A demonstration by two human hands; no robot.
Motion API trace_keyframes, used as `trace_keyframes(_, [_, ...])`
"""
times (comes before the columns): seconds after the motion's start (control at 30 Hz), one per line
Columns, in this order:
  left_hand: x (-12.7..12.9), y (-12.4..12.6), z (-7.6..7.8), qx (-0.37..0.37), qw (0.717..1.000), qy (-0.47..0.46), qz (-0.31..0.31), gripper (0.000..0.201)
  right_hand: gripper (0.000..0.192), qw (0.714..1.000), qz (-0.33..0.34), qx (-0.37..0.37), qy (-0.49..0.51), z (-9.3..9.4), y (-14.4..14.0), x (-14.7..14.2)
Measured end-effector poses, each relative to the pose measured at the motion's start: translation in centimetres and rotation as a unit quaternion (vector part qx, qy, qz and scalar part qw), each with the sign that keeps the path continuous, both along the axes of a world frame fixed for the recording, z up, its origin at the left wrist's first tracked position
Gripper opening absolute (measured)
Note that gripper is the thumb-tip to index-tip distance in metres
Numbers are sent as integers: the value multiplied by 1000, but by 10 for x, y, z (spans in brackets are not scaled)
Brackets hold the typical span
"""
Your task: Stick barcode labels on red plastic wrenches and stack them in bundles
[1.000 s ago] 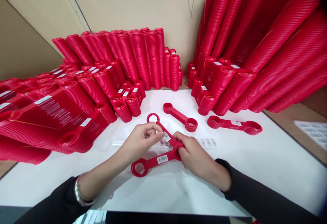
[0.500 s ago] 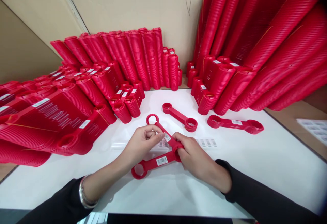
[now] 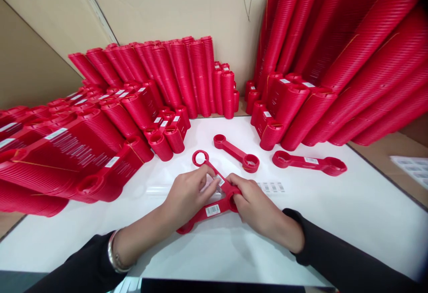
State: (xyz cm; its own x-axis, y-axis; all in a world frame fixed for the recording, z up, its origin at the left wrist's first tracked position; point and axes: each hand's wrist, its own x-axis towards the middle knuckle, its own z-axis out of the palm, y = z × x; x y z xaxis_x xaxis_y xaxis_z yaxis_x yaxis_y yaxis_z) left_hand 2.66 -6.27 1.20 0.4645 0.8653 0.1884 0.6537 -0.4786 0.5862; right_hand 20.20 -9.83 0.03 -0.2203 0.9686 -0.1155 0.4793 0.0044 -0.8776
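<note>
My right hand (image 3: 252,204) grips a red plastic double-ring piece (image 3: 207,164) near its close ring, with the bar pointing away to the upper left. My left hand (image 3: 190,192) has thumb and forefinger closed together at the edge of a white barcode label (image 3: 220,179) on that bar. Under the hands a second red double-ring piece (image 3: 199,215), bearing a barcode label (image 3: 212,210), lies slanted; my left hand covers part of it. Behind them, a sheet of barcode labels (image 3: 272,187) lies on the table, partly hidden by my hands.
Two loose red double-ring pieces (image 3: 236,152) (image 3: 309,163) lie on the white table (image 3: 334,221) beyond my right hand. Banded stacks of red pieces (image 3: 133,105) crowd the left and back. Taller stacks (image 3: 361,61) lean on the right. Another label sheet (image 3: 409,168) lies at far right.
My left hand has shifted slightly right and down, its forefinger now straighter and meeting the thumb at the label. It covers more of the lower piece's left ring. My right hand keeps its hold.
</note>
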Motion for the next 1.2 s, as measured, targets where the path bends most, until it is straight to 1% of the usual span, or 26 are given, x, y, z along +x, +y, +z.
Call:
trace_keyframes(0.03, [0,0,-1,66,997,45,-9,21,20,1000,2,0,0,0,0,0])
trace_keyframes(0.07, [1,0,-2,133,987,87,-15,22,20,1000,3,3,0,-1,0,0])
trace_keyframes(0.13, [1,4,-4,245,958,146,-10,28,20,1000,5,13,-1,-2,0,0])
trace_keyframes(0.17, [1,6,-5,280,946,162,-1,30,20,1000,5,19,0,-2,0,0])
trace_keyframes(0.2, [1,9,-5,297,940,168,9,32,19,1000,5,22,3,-2,1,0])
trace_keyframes(0.23, [0,12,-5,301,939,164,20,34,19,1000,4,23,5,-2,1,0])
trace_keyframes(0.27, [-1,15,-4,294,943,152,31,35,19,1000,5,23,6,-1,1,0])
trace_keyframes(0.33, [-3,21,-2,257,959,107,46,30,21,1000,10,18,8,0,1,0])
trace_keyframes(0.4, [-7,27,1,206,977,48,41,21,24,1000,15,16,9,2,1,0])
trace_keyframes(0.47, [-10,30,3,157,987,-16,23,14,25,1000,15,14,15,3,0,0])
trace_keyframes(0.57, [-15,32,5,116,988,-102,14,10,24,1000,8,10,28,3,0,1])
trace_keyframes(0.63, [-18,31,6,99,984,-147,11,17,24,999,4,4,36,1,0,2])
trace_keyframes(0.7, [-20,28,7,84,983,-166,0,24,25,999,-1,4,44,0,0,4])
trace_keyframes(0.73, [-21,27,8,79,984,-160,-6,24,25,999,-3,7,49,-1,0,4])
trace_keyframes(0.8, [-21,25,8,70,990,-120,-15,20,25,998,-8,14,55,-2,1,6])
trace_keyframes(0.9, [-19,24,6,46,998,7,-29,8,23,998,-11,13,53,-1,1,6])
trace_keyframes(1.0, [-15,23,2,27,990,117,-70,13,23,998,-9,7,55,0,0,6])
trace_keyframes(1.1, [-14,21,-1,13,983,145,-110,18,25,998,-9,4,55,2,0,5])
trace_keyframes(1.2, [-16,20,-1,-16,980,159,-117,22,26,999,-8,-5,43,2,0,6])
